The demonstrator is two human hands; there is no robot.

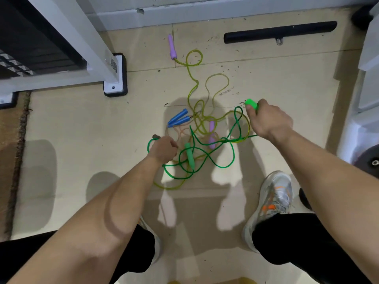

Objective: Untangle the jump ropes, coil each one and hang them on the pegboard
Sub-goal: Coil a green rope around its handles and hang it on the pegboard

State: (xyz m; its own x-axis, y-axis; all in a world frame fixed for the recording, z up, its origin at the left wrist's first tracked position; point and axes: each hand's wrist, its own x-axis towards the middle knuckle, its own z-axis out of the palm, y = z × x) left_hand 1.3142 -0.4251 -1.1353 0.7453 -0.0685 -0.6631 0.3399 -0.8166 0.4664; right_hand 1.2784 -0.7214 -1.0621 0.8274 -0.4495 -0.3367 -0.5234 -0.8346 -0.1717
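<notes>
Beige floor tiles carry the tangled jump ropes ahead of my feet. My right hand grips a green handle, raised to draw its cord free. My left hand is closed around the green rope, probably to anchor the tangle.

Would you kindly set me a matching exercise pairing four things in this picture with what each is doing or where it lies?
Things:
1. blue handles
2. black bar
3. right hand
4. left hand

States:
a. grips the green rope
b. lies by the wall
c. holds a green handle
d. lie side by side on the floor

Pairs: 1-d; 2-b; 3-c; 4-a
</notes>
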